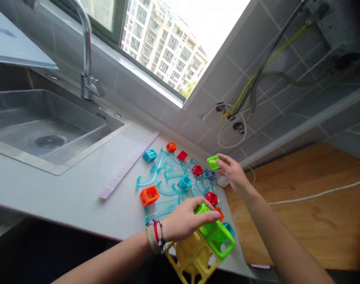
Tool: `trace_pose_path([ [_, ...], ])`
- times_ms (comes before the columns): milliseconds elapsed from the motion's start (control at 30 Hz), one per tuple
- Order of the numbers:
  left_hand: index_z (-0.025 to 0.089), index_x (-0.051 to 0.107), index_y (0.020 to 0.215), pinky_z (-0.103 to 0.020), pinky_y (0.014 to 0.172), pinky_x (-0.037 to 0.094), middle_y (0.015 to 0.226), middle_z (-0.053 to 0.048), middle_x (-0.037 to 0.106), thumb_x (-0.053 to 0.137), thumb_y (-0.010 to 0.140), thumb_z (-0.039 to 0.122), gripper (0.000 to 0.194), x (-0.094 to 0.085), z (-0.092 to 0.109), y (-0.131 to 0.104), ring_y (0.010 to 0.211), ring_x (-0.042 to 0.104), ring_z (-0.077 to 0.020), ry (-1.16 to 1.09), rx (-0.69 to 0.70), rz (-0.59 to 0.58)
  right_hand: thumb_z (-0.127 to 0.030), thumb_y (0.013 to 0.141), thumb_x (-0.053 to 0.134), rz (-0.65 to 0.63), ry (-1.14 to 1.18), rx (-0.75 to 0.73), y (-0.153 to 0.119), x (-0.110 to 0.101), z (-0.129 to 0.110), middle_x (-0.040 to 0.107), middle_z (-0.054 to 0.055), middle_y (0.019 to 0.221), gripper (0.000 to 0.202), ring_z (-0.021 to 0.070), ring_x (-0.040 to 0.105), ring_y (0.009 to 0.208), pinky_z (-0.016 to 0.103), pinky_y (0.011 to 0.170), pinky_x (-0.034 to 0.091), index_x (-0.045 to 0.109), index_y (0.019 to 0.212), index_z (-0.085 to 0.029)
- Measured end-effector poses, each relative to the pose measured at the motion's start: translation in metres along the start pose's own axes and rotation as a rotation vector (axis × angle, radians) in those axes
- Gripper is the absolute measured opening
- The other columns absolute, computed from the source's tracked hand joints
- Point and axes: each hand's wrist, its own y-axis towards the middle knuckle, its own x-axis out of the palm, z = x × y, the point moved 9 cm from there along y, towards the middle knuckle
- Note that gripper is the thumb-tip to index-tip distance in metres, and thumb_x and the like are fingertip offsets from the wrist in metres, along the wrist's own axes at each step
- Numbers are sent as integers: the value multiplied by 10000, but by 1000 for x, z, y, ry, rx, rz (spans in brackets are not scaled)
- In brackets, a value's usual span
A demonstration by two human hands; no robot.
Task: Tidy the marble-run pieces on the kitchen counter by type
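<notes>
My left hand (187,219) is closed around green cube blocks (217,234), which sit against a yellow openwork base (193,256) at the counter's front edge. Between the fingertips of my right hand (233,171) is a single green cube block (213,162), raised at the far right of the pieces. Below and left of it lie red cubes (197,170), a purple cube (210,175) and blue cubes (184,182). An orange cube (149,195) rests left of my left hand, near clear blue track pieces (150,179).
A steel sink (64,157) with a tall faucet (86,59) is at the left. A pale purple strip (129,167) lies on the white counter (88,197). To the right are a wooden board (304,213) and a white cable (318,196). Hoses (256,75) hang along the tiled wall.
</notes>
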Motion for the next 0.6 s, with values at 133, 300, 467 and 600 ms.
trace_pose_path([
  [133,172,715,1085,-291,903,475,1058,-45,716,676,860,584,471,4,-6,-1,983,631,-212,-21,-43,-37,-474,763,779,36,-150,-18,55,30,24,730,147,1210,605,288,692,1072,374,812,597,657,1258,-150],
  [300,175,705,1059,-266,836,465,1004,-27,687,669,858,586,459,-2,-11,0,930,594,-190,-64,-98,-48,-336,909,726,-27,-396,-3,120,71,47,697,111,1224,342,259,671,1098,454,958,553,672,1201,-166],
  [467,180,703,1057,-262,816,436,926,0,627,653,866,599,463,-16,-12,3,889,563,-172,-69,-103,-22,-337,990,637,-142,-591,37,158,102,66,628,101,1309,322,248,656,1101,461,926,571,617,1274,-187],
  [600,183,687,1056,-267,775,439,907,5,587,638,870,618,475,-21,-20,6,861,565,-169,-95,-132,-11,-338,985,645,-262,-657,26,163,124,76,637,99,1288,332,247,664,1083,456,909,578,615,1274,-177],
])
